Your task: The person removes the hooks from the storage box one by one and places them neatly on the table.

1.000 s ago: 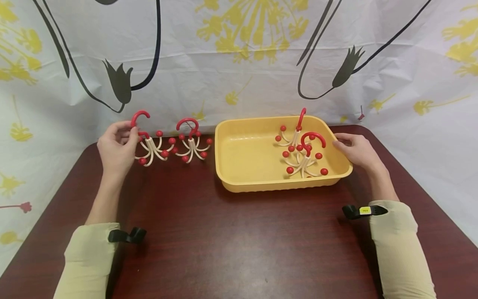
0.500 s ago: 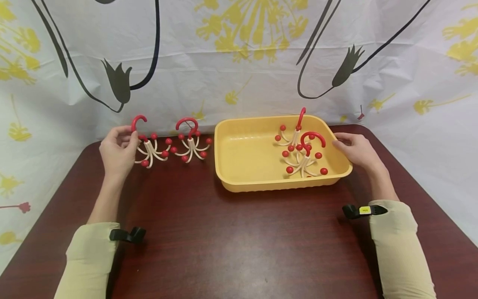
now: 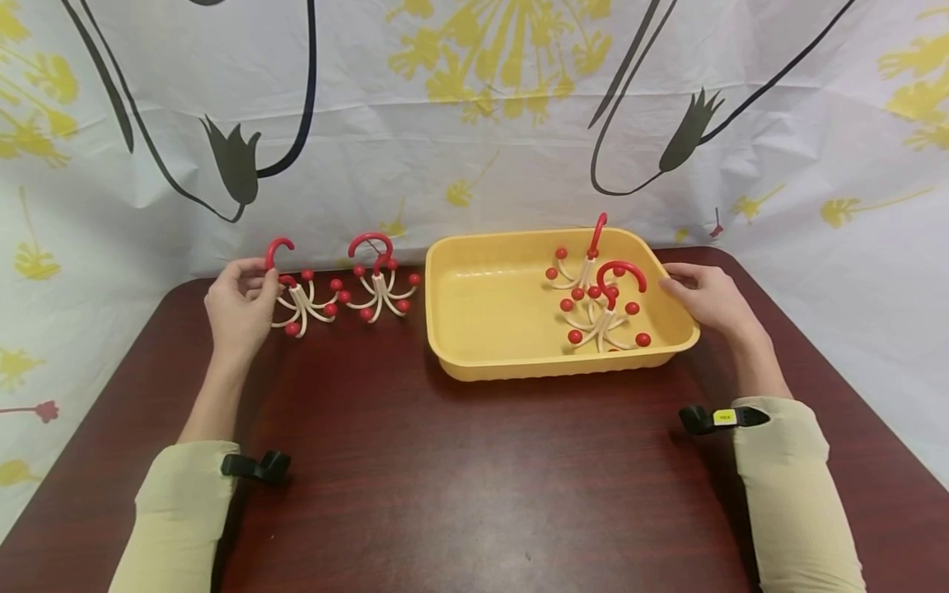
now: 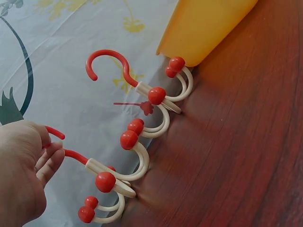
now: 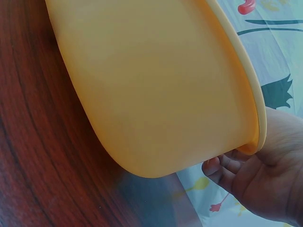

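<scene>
In the head view my left hand [image 3: 240, 309] pinches the red hook of a multi-arm hanger [image 3: 298, 298], whose cream arms end in red balls. This hanger stands upright at the table's far left, its arms at the tabletop. A matching hanger [image 3: 380, 287] stands just right of it, apart from the hand; the left wrist view shows both side by side. My right hand [image 3: 708, 301] grips the right rim of a yellow plastic tray [image 3: 489, 317], thumb at the rim and fingers outside under it. Inside the tray's right half, a rear hanger [image 3: 588, 272] and a front hanger [image 3: 609, 321] overlap.
The dark red wooden table [image 3: 474, 478] stretches in front of the tray. Behind it hangs a white patterned curtain [image 3: 356, 165], close to the tray and hangers. Black straps sit on both sleeves, the left strap [image 3: 255, 467] and the right strap [image 3: 722, 418].
My left hand has lowered, bringing the pinched hanger slightly down and nearer. The right hand, the tray and the other hangers have stayed in place.
</scene>
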Demonstrator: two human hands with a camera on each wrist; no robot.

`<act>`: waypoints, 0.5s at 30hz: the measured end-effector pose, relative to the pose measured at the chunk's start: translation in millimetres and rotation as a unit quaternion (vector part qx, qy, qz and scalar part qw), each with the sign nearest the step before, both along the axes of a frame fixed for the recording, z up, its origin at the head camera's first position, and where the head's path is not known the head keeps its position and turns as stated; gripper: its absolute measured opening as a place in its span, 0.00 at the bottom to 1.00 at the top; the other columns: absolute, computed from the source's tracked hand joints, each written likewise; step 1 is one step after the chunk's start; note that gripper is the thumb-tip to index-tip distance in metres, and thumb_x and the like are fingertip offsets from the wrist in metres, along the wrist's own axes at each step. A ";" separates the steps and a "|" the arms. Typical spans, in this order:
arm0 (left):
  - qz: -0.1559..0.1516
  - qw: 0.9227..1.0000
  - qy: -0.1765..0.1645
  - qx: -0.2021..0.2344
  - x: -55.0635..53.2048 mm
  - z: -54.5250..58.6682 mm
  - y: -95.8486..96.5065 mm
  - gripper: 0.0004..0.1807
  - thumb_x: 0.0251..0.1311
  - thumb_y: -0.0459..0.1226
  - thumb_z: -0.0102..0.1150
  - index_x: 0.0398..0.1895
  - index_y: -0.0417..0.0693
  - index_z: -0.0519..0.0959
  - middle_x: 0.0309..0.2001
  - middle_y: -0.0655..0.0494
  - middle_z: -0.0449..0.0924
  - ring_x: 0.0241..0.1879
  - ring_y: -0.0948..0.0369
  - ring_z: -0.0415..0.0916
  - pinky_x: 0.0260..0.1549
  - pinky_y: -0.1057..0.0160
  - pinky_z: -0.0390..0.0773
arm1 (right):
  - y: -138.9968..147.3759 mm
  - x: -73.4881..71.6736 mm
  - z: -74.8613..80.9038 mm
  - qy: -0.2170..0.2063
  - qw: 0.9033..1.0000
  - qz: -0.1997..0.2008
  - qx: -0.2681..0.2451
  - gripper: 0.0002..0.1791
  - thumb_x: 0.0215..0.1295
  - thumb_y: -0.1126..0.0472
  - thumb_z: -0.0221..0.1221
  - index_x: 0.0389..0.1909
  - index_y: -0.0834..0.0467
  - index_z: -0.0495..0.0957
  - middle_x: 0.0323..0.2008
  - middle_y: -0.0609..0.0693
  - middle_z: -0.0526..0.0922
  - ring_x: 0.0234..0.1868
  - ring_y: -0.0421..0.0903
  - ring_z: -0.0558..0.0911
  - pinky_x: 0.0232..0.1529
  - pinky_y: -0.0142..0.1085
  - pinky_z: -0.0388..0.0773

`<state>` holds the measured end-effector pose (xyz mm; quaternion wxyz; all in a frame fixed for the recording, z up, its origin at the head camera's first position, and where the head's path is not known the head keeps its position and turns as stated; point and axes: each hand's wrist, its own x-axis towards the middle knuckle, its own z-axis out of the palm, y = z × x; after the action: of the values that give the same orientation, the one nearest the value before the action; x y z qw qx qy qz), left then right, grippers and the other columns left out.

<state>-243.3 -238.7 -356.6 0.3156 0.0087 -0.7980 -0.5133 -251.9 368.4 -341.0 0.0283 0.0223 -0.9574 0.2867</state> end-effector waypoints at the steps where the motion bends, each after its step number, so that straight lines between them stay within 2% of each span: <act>1: 0.000 1.000 0.000 -0.002 1.0 0.7 0.8 0.14 0.66 0.28 0.57 0.51 0.24 0.78 0.38 0.48 0.80 0.27 0.80 0.76 0.28 0.83 0.74 | 0.0 0.1 0.1 0.000 1.000 0.000 -0.001 0.31 0.75 0.45 0.54 0.66 0.65 0.73 0.52 0.68 0.81 0.42 0.56 0.81 0.36 0.30 0.76; 7: 0.002 1.000 0.000 0.001 4.6 2.1 2.6 0.13 0.66 0.30 0.58 0.49 0.27 0.78 0.37 0.49 0.81 0.28 0.75 0.79 0.29 0.81 0.75 | 0.0 0.2 -0.2 0.001 1.000 0.001 -0.001 0.31 0.75 0.46 0.54 0.66 0.66 0.73 0.52 0.68 0.81 0.42 0.56 0.81 0.36 0.29 0.76; 11: 0.001 1.000 -0.004 0.020 4.9 1.1 2.0 0.12 0.66 0.31 0.59 0.49 0.32 0.79 0.35 0.55 0.81 0.28 0.72 0.80 0.29 0.80 0.76 | 0.4 -0.1 -0.7 0.001 1.000 0.002 0.000 0.31 0.76 0.46 0.54 0.66 0.66 0.73 0.52 0.68 0.81 0.42 0.56 0.81 0.37 0.31 0.76; 15: -0.004 0.999 0.011 0.035 4.8 2.6 2.0 0.13 0.66 0.31 0.59 0.49 0.31 0.79 0.33 0.62 0.78 0.28 0.72 0.79 0.26 0.80 0.75 | 0.4 -0.5 -0.8 -0.001 1.000 0.002 0.001 0.31 0.76 0.46 0.54 0.66 0.66 0.72 0.52 0.68 0.81 0.42 0.56 0.81 0.37 0.32 0.76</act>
<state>-238.5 -236.7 -354.0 0.3224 0.0112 -0.7758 -0.5422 -252.5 368.9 -341.8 0.0272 0.0237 -0.9576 0.2860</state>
